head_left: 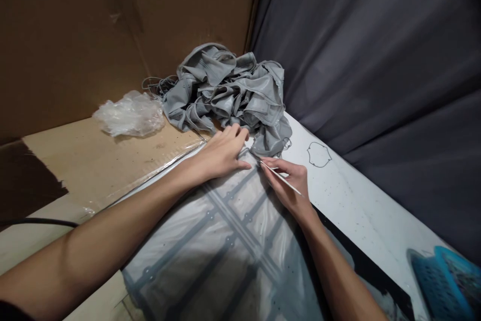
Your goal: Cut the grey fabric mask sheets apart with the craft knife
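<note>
A translucent sheet with grey crossing bands (pixel 225 216) lies across the work surface in front of me. My left hand (pixel 225 150) rests on its far end, fingers apart, just before a heap of crumpled grey material (pixel 240 90). To the right, my right hand (pixel 287 181) is closed on a thin white stick-like tool (pixel 282 179). The tool's dark tip meets the sheet's far edge, close to the heap. Whether the tip grips anything is too small to tell.
Clear crumpled plastic (pixel 130 113) sits left of the heap. A thin grey outline-shaped loop (pixel 319 154) lies on the white surface (pixel 361 201). Blue baskets (pixel 443 281) stand at the lower right. Cardboard (pixel 124 35) and a dark curtain (pixel 376 60) rise behind.
</note>
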Motion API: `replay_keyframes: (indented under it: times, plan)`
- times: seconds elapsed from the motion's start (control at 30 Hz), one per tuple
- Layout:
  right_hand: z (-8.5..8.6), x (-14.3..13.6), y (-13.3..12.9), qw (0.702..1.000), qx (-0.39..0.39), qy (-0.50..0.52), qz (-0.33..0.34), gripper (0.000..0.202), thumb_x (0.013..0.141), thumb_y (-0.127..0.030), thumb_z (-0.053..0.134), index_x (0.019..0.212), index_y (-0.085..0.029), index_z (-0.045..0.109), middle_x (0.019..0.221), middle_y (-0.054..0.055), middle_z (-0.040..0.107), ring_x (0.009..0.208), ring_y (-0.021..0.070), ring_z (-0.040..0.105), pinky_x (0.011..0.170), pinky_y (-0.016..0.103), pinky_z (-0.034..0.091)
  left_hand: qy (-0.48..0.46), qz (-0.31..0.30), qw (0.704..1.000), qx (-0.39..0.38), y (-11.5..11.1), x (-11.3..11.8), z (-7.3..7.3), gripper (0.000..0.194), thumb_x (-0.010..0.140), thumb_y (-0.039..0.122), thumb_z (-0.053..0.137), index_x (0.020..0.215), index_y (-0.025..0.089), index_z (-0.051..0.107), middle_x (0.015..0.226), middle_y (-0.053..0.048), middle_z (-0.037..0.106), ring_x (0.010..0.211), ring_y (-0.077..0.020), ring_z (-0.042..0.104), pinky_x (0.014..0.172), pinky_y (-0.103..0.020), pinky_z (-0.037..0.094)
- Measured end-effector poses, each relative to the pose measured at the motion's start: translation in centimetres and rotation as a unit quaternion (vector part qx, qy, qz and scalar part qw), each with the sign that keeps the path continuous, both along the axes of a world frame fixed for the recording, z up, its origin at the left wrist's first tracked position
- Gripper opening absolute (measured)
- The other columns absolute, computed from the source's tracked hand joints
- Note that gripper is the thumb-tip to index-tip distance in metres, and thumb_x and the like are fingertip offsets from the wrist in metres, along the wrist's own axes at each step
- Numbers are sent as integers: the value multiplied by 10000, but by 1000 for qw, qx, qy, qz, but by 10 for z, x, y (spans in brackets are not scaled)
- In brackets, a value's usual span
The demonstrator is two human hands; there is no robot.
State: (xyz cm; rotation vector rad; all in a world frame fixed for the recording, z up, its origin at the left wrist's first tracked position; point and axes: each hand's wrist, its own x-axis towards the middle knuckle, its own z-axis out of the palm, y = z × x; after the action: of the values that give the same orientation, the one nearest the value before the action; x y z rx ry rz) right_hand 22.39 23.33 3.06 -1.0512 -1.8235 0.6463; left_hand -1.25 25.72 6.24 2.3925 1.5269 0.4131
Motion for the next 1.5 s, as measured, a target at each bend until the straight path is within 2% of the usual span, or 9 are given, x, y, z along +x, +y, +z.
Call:
replay_keyframes:
  times: [0.1, 0.2, 0.4, 0.67, 0.87, 1.0, 1.17, 1.33, 1.5]
  plan:
    - [2, -8, 8, 999, 24, -8, 37, 129, 987, -319, 799, 901, -249, 866, 1081, 85, 902, 1005, 301, 882, 897, 398, 725, 29, 37, 999, 9, 2, -4, 3, 614, 915, 519, 898, 1297, 183, 555, 1369, -163, 618, 1244, -390, 615, 1000, -464, 468]
    - [0, -18, 17, 998, 6, -21, 63, 121, 985, -321, 805, 925, -254, 886, 1098, 79, 900, 1016, 295, 880, 937, 402, 717, 34, 22, 999, -6, 2, -6, 4, 487, 948, 518, 861, 1203, 196, 599, 1335, -144, 634, 1219, -364, 630, 981, -434, 470]
    - [-5, -25, 26, 997, 2, -22, 68, 108, 970, -314, 823, 909, -266, 899, 1071, 80, 901, 1012, 304, 878, 934, 416, 708, 32, 7, 999, -6, 2, -7, 0, 427, 952, 534, 863, 1097, 191, 654, 1302, -142, 650, 1198, -344, 628, 963, -407, 461]
    - [-5, -25, 25, 997, 24, -36, 71, 107, 964, -290, 812, 906, -274, 901, 1047, 85, 903, 998, 299, 883, 910, 417, 714, 56, 22, 998, -14, -3, -3, 6, 436, 954, 519, 878, 1115, 154, 704, 1286, -160, 672, 1197, -337, 633, 969, -394, 462]
    - [-6, -23, 26, 995, 37, -62, 75, 107, 970, -288, 809, 902, -264, 888, 1082, 96, 901, 990, 298, 884, 913, 417, 710, 63, 23, 998, 2, -4, -1, 2, 453, 983, 523, 847, 1150, 123, 714, 1310, -181, 671, 1229, -349, 624, 995, -403, 456]
    - [-3, -23, 27, 987, 79, -109, 87, 136, 1001, -258, 766, 912, -272, 868, 1080, 79, 902, 1005, 288, 880, 897, 406, 703, 71, 25, 997, 10, -4, 0, 0, 500, 976, 539, 848, 1190, 105, 726, 1322, -197, 677, 1241, -365, 620, 988, -415, 458]
    - [-1, -26, 25, 967, 138, -190, 94, 217, 1060, -214, 675, 910, -275, 820, 1090, 58, 900, 1041, 268, 871, 878, 374, 677, 80, 21, 997, 9, -6, -1, 5, 497, 982, 521, 845, 1212, 91, 745, 1310, -200, 693, 1226, -361, 634, 965, -413, 453]
    - [-9, -30, 25, 960, 186, -205, 41, 192, 1030, -208, 700, 861, -263, 774, 1060, 62, 903, 915, 253, 878, 789, 336, 664, 80, 17, 997, 11, -8, -4, 11, 400, 984, 510, 846, 1101, 137, 759, 1258, -157, 714, 1148, -330, 659, 936, -405, 436]
    - [-12, -35, 28, 979, 141, -145, 17, 204, 997, -242, 729, 794, -269, 726, 968, 46, 902, 923, 268, 890, 764, 322, 670, 75, 20, 997, 12, -8, -4, 12, 387, 982, 498, 855, 1107, 146, 752, 1244, -134, 728, 1157, -327, 667, 942, -406, 427]
